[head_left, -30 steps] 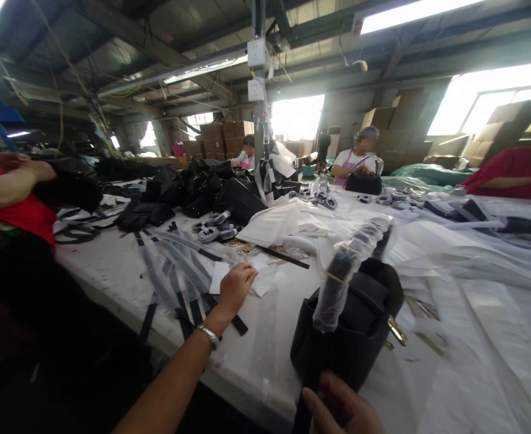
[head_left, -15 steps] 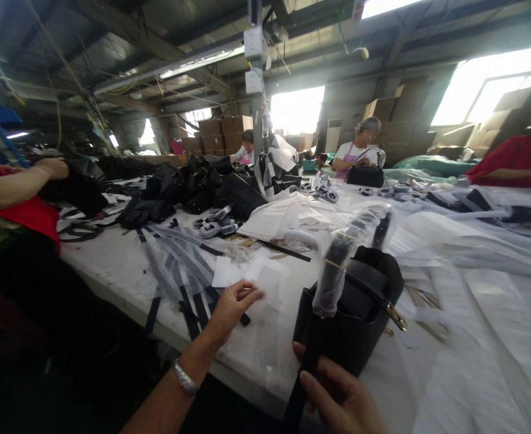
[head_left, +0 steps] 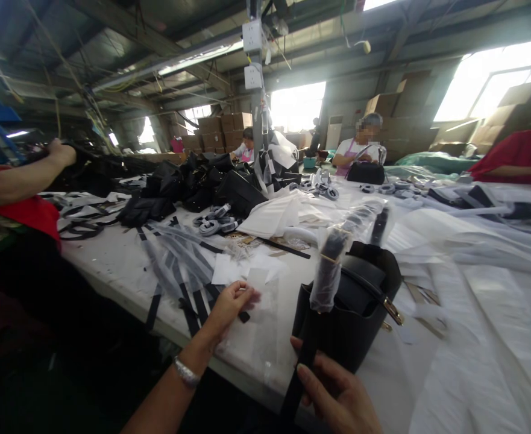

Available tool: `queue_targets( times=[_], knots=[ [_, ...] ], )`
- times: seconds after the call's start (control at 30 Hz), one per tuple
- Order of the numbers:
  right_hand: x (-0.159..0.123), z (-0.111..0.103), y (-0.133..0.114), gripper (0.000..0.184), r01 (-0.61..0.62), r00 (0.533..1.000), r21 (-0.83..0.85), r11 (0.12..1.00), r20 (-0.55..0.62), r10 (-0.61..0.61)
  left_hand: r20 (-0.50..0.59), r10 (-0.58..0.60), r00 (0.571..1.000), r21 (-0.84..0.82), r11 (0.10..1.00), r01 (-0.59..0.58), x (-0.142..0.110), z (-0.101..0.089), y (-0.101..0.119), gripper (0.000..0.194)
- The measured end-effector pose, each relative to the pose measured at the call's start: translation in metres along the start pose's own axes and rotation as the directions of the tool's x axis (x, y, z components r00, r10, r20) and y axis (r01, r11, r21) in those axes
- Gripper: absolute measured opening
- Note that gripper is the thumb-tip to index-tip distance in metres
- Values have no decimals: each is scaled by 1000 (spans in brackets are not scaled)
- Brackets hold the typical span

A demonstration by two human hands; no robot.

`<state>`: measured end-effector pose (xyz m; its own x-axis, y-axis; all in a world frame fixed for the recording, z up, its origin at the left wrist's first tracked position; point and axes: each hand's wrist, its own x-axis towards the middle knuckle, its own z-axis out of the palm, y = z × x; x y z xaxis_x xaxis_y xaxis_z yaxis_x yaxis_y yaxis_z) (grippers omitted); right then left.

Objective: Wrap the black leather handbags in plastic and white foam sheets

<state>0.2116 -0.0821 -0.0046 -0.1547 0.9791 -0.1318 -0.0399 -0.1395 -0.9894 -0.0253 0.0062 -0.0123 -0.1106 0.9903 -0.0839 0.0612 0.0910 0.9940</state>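
A black handbag [head_left: 337, 337] stands on the near part of the table, its top open and a gold zip pull hanging out. Its upright strap has clear plastic wrapped around the upper part. My right hand [head_left: 335, 386] is closed around the bare lower length of the black strap [head_left: 302, 374], against the bag's left side. Left of the bag, my left hand [head_left: 234, 304] pinches what looks like a thin clear plastic film [head_left: 269, 310], its edge partly hidden by the fingers. Small white sheets [head_left: 226, 268] lie just beyond these fingertips.
Black straps in clear sleeves [head_left: 175, 265] spread across the table's left side. Black bags [head_left: 193, 181] are heaped behind, near wrapped strap coils [head_left: 211, 226] and a post. White foam sheets [head_left: 486, 313] cover the right. A co-worker's arm [head_left: 25, 172] is at left; other people sit opposite.
My left hand has shifted slightly left, its fingers closer together. My right hand keeps its hold on the strap. At left, the co-worker's arm has risen.
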Motion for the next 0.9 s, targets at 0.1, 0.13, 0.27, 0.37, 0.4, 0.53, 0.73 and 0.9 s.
queue_targets(
  times=[0.1,0.13,0.27,0.37,0.4,0.53,0.73,0.9],
  knots=[
    [-1,3,-2,44,4,1000,9,1000,0,-4,118,-39,992,-36,998,43,-28,12,7,38],
    [-1,3,-3,41,12,1000,8,1000,0,-12,160,-53,986,-39,997,60,-40,16,9,38],
    [-4,5,-6,39,34,999,-4,999,35,-34,264,-98,959,-14,994,106,-87,28,12,35],
    [-4,2,-1,41,-20,998,-27,999,63,21,305,-110,946,32,994,105,-110,30,10,32],
    [-3,1,2,42,-33,997,-40,999,61,35,328,-105,939,40,994,97,-114,31,11,32],
    [2,-5,11,45,-14,992,-132,991,124,30,331,7,944,17,1000,-14,-114,41,21,33],
    [1,-14,-1,37,172,975,-296,939,187,-119,218,78,973,81,992,-98,-99,53,25,30],
    [-5,-21,-9,32,205,972,-321,925,177,-154,122,-18,992,51,999,12,-104,38,13,32]
  ],
)
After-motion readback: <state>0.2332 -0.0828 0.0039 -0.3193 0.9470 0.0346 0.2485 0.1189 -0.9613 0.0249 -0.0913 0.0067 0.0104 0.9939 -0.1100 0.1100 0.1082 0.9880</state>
